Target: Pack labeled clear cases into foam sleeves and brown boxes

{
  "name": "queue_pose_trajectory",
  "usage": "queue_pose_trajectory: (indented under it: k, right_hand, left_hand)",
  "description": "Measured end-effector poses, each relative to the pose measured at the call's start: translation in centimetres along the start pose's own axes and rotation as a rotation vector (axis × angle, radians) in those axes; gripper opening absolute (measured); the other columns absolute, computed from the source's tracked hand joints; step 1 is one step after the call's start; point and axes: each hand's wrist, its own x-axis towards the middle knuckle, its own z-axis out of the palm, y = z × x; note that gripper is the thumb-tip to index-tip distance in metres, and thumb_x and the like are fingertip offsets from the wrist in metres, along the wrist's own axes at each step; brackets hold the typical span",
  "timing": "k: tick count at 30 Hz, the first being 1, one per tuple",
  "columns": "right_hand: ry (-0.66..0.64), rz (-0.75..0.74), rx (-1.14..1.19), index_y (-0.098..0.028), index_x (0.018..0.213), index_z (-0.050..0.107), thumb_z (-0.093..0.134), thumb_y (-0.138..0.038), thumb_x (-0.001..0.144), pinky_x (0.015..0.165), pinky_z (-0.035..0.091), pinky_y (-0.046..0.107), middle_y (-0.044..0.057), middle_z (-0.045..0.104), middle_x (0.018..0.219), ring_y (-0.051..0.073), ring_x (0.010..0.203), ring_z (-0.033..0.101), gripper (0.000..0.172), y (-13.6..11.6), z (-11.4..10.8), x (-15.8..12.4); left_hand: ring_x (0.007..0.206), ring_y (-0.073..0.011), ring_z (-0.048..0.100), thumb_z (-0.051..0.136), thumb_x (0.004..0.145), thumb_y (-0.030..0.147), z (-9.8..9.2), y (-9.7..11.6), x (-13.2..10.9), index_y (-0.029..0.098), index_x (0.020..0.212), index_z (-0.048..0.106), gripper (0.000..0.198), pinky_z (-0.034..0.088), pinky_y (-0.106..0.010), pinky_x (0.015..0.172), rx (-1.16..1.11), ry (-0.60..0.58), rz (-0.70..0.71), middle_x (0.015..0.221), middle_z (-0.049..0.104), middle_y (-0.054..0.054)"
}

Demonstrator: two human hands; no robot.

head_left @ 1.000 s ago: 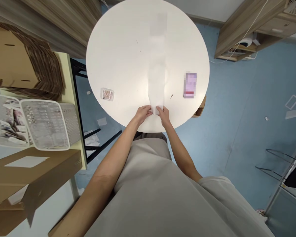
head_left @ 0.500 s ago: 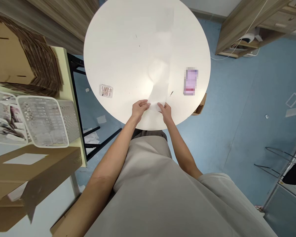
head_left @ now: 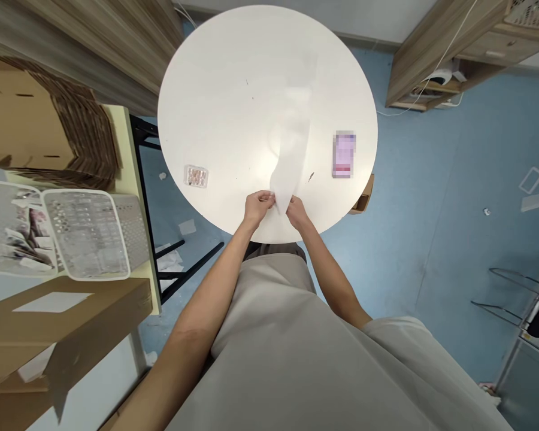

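A long, translucent whitish strip (head_left: pixel 291 158) runs across the round white table (head_left: pixel 215 108) toward me, its near end narrowing between my hands. My left hand (head_left: pixel 258 206) pinches the left edge of that near end. Closed round the right edge is my right hand (head_left: pixel 297 212), knuckles up. The strip bends up slightly between them, and its far part lies on the tabletop. Whether it is plastic film or thin paper I cannot tell. A small clear case with pinkish pieces (head_left: pixel 196 176) lies to the left. On the right is a blurred purple phone-like rectangle (head_left: pixel 344 154).
To the left, a side table holds white baskets (head_left: pixel 87 233) with clear packs, stacked cardboard (head_left: pixel 31 120) and a large carton (head_left: pixel 85 323). An open brown box (head_left: pixel 363 194) stands below the round table's right edge. A wooden cabinet (head_left: pixel 431 60) is at the far right.
My right hand has turned knuckles up and closed on the strip's edge. The strip's near end is now folded narrower between my hands. The whole view has shifted slightly.
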Motion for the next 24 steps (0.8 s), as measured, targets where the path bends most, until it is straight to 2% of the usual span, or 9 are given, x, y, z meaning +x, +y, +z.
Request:
queue_pose_trajectory:
  k: [2, 5, 8, 11, 14, 16, 20, 22, 24]
  right_hand:
    - [0.039, 0.004, 0.032, -0.020, 0.101, 0.075, 0.089, -0.051, 0.076, 0.080, 0.062, 0.036, 0.006, 0.083, 0.101, 0.024, 0.098, 0.073, 0.042, 0.2, 0.1, 0.3]
    - [0.144, -0.047, 0.028, -0.021, 0.102, 0.073, 0.086, -0.047, 0.077, 0.085, 0.062, 0.035, 0.007, 0.082, 0.111, 0.023, 0.100, 0.073, 0.038, -0.1, -0.7, 0.6]
    - [0.262, -0.121, -0.023, -0.022, 0.103, 0.072, 0.081, -0.044, 0.084, 0.094, 0.063, 0.037, 0.008, 0.078, 0.116, 0.021, 0.099, 0.073, 0.031, -0.8, -2.5, 0.2]
    - [0.314, -0.188, -0.106, -0.023, 0.107, 0.072, 0.076, -0.048, 0.090, 0.098, 0.062, 0.039, 0.007, 0.075, 0.109, 0.021, 0.097, 0.073, 0.030, -1.2, -3.9, -0.7]
    - [0.268, -0.227, -0.208, -0.024, 0.109, 0.071, 0.071, -0.051, 0.093, 0.098, 0.060, 0.039, 0.005, 0.074, 0.103, 0.021, 0.095, 0.073, 0.032, -0.8, -4.1, -1.5]
    - [0.226, -0.202, -0.268, -0.024, 0.113, 0.070, 0.073, -0.049, 0.091, 0.096, 0.060, 0.038, 0.006, 0.074, 0.107, 0.021, 0.094, 0.073, 0.034, -0.4, -3.7, -1.8]
    - [0.238, -0.059, -0.261, -0.023, 0.134, 0.062, 0.082, -0.050, 0.086, 0.096, 0.061, 0.038, 0.007, 0.076, 0.113, 0.022, 0.099, 0.075, 0.058, -0.4, -2.8, -1.1]
    - [0.195, 0.023, -0.228, -0.023, 0.125, 0.066, 0.082, -0.057, 0.090, 0.092, 0.062, 0.037, 0.004, 0.074, 0.098, 0.023, 0.094, 0.075, 0.052, -1.0, -2.6, -0.3]
    - [0.096, 0.084, -0.220, -0.023, 0.096, 0.066, 0.081, -0.065, 0.091, 0.081, 0.062, 0.036, 0.000, 0.065, 0.080, 0.021, 0.080, 0.070, 0.044, -1.7, -2.4, 0.5]
  left_hand:
    - [0.074, -0.0155, 0.063, 0.093, 0.073, 0.032, -0.2, -0.1, 0.1, 0.017, 0.087, 0.079, 0.025, 0.057, -0.033, 0.077, -0.015, 0.007, -0.012, 0.083, 0.075, -0.003]
    - [0.078, -0.0152, 0.064, 0.092, 0.075, 0.033, -1.2, -0.3, 0.5, 0.016, 0.088, 0.078, 0.026, 0.060, -0.034, 0.083, -0.097, 0.062, -0.018, 0.083, 0.072, -0.003]
    - [0.080, -0.0147, 0.063, 0.092, 0.076, 0.034, -3.2, -0.5, 1.2, 0.017, 0.090, 0.076, 0.028, 0.062, -0.035, 0.088, -0.146, 0.176, 0.004, 0.080, 0.067, 0.000]
    - [0.079, -0.0145, 0.062, 0.092, 0.077, 0.034, -5.2, -1.1, 1.7, 0.018, 0.090, 0.074, 0.027, 0.062, -0.035, 0.088, -0.114, 0.237, -0.004, 0.078, 0.064, 0.002]
    - [0.078, -0.0159, 0.062, 0.085, 0.081, 0.031, -6.0, -2.1, 1.7, 0.019, 0.090, 0.074, 0.019, 0.061, -0.035, 0.088, -0.014, 0.231, -0.056, 0.077, 0.064, 0.001]
    - [0.081, -0.0182, 0.066, 0.080, 0.083, 0.027, -5.9, -2.9, 1.5, 0.020, 0.091, 0.073, 0.013, 0.060, -0.036, 0.090, 0.104, 0.236, -0.107, 0.083, 0.070, -0.002]
    - [0.098, -0.0242, 0.074, 0.075, 0.084, 0.024, -5.8, -4.1, 1.1, 0.021, 0.094, 0.075, 0.011, 0.058, -0.040, 0.102, 0.426, 0.212, -0.166, 0.103, 0.081, -0.008]
    - [0.104, -0.0261, 0.075, 0.074, 0.080, 0.021, -6.2, -4.2, 1.0, 0.020, 0.099, 0.077, 0.018, 0.057, -0.040, 0.104, 0.539, 0.172, -0.175, 0.109, 0.082, -0.009]
    - [0.108, -0.0267, 0.076, 0.074, 0.076, 0.019, -6.6, -4.0, 1.0, 0.021, 0.103, 0.079, 0.027, 0.057, -0.038, 0.103, 0.573, 0.121, -0.184, 0.111, 0.083, -0.009]
